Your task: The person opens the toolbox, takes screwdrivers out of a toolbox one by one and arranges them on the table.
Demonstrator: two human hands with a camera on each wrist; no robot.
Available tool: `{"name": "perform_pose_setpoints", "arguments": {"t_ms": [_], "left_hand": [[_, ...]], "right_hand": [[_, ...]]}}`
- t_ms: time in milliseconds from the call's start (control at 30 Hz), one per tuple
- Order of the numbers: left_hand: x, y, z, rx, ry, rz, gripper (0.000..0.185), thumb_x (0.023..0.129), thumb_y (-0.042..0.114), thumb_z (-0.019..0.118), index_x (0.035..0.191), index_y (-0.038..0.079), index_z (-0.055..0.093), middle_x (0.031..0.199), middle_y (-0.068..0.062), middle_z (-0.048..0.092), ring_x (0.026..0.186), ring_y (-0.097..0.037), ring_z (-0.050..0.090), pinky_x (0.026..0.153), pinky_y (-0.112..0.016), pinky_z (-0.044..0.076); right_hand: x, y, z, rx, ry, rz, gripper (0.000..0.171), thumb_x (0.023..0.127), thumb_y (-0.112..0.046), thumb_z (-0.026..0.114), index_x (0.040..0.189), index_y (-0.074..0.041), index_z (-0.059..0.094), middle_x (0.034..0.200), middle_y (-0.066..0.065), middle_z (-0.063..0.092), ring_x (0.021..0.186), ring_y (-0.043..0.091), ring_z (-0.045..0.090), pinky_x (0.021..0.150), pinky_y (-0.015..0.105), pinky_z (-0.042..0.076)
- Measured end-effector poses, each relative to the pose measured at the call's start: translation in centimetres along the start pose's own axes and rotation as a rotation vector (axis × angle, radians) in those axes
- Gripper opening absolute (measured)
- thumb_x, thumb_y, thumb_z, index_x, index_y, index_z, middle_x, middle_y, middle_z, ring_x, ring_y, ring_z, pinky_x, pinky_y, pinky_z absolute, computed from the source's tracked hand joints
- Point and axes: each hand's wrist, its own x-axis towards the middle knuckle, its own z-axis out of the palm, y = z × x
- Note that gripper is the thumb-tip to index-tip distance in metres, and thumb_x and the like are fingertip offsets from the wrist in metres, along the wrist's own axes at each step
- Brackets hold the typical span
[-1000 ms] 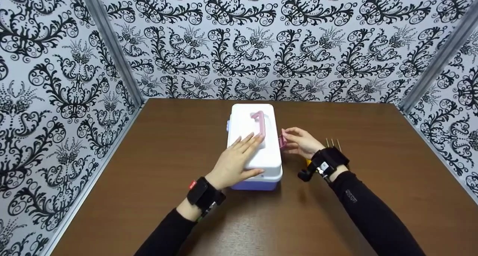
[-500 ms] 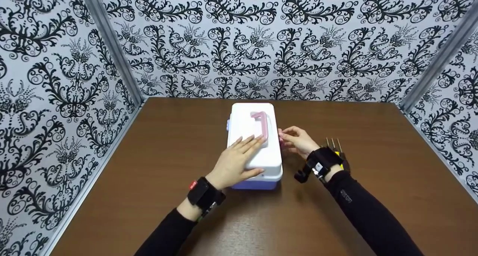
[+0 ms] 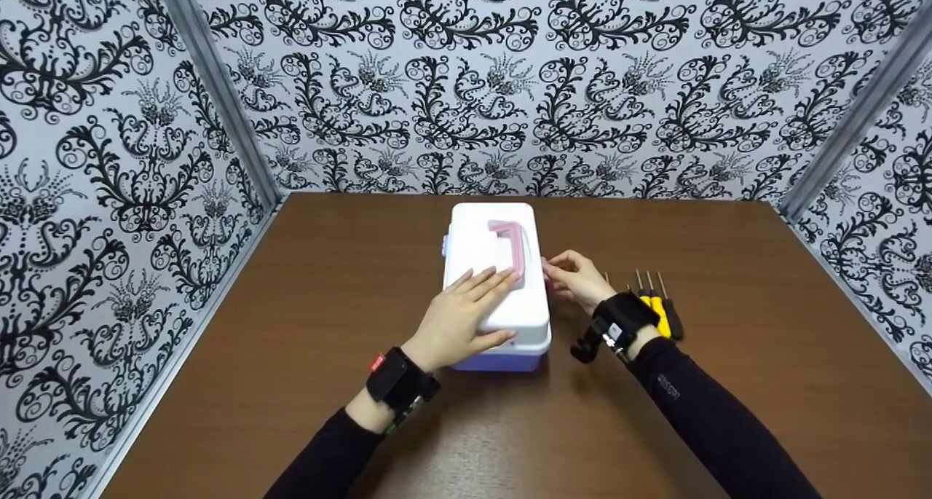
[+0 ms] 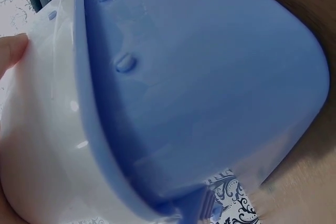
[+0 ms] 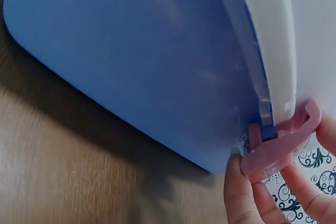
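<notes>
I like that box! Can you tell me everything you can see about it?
The box looks like smooth plastic, with a white lid shut over a blue base. A pink handle lies flat on top. It stands lengthwise mid-table. The left hand rests flat on the lid, while the right hand pinches the pink latch on its side.
</notes>
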Motion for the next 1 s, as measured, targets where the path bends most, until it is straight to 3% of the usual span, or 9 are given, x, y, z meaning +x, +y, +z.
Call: {"name": "perform_pose_setpoints", "arguments": {"t_ms": [500,1000], "left_hand": [[0.1,0.1,0.0,0.021,0.02,0.012,0.074,0.091,0.058,0.059,0.15,0.018,0.043,0.152,0.002,0.048,0.143,-0.021,0.042,0.121,-0.041,0.032],[0.0,0.1,0.3,0.037,0.02,0.009,0.071,0.091,0.059,0.058,0.15,0.021,0.045,0.149,0.003,0.052,0.142,-0.02,0.043,0.119,-0.042,0.034]], "right_hand": [[0.0,0.5,0.3,-0.024,0.014,-0.03,0.014,0.1,-0.008,0.054,0.109,0.002,0.048,0.091,-0.002,0.054,0.069,0.008,0.056,0.062,0.019,0.052],[0.2,1.7,0.7,0.072,-0.002,-0.039,0.005,0.101,-0.007,0.052,0.103,-0.003,0.05,0.098,0.002,0.052,0.07,0.008,0.057,0.068,0.02,0.054]]}}
